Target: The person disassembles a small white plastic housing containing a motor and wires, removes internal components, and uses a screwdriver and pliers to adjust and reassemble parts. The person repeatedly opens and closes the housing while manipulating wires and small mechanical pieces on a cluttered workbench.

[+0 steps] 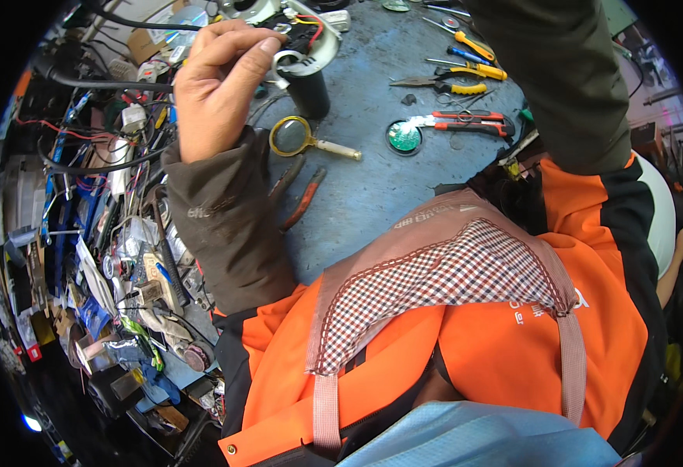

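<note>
At the far left of the bench, my left hand [221, 82] is closed, with thumb and fingertips on the edge of a white plastic appliance housing [323, 48]. A dark cylinder [309, 93] stands below that housing, and red and yellow wires [310, 29] run across its top. The fingers partly hide where they grip. My right sleeve [563, 78] reaches up past the top edge, so the right hand is out of the picture. Just below the housing lies a magnifying glass [291, 137] with a yellow rim. Red-handled pliers [304, 201] rest beside my left sleeve.
Red-and-black wire cutters [474, 123] lie right of a small round container [404, 137] with a green inside. Yellow-handled pliers [460, 88] and screwdrivers [470, 68] sit farther back. Tangled cables and parts [127, 210] crowd the left side. A person's hand [682, 243] shows at far right.
</note>
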A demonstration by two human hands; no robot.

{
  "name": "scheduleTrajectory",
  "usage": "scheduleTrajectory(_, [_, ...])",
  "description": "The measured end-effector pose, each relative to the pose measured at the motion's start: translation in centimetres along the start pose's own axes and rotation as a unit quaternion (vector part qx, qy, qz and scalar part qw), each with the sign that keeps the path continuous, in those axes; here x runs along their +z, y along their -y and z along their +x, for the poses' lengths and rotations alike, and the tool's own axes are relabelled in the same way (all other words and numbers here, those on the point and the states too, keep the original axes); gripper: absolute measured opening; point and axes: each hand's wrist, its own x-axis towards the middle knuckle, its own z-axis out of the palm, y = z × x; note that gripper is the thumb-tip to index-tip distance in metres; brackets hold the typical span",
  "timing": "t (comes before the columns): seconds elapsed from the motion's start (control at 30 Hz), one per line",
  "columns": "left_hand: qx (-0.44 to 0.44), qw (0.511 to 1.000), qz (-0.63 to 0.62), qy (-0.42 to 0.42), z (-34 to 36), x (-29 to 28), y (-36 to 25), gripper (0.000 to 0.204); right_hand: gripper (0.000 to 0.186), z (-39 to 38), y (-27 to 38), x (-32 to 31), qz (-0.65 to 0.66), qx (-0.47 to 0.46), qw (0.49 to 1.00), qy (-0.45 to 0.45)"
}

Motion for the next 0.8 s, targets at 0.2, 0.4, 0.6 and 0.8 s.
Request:
scheduleTrajectory(0.2, [-0.002, 0.997, 0.072, 0.004, -0.3, -0.6, -1.5, 0.012, 0.018, -12.6, 1.4, -0.8, 0.0, 0.221, 0.967, -0.125])
scheduleTrajectory(0.4, [0.037, 0.983, 0.175, 0.032, 0.2, -1.0, -0.8, 0.011, 0.026, -22.9, 0.6, -0.5, -0.25, 0.188, 0.95, 0.004])
scheduleTrajectory(0.6, [-0.105, 0.992, 0.049, -0.058, 0.5, -0.8, 0.0, 0.007, 0.018, -25.1, 1.9, 1.1, -0.313, 0.235, 0.918, 0.067])
scheduleTrajectory(0.8, [-0.161, 0.982, 0.051, -0.081, 0.8, 0.6, -0.9, 0.019, 0.017, -26.0, 6.0, -2.1, -0.151, 0.049, 0.984, -0.078])
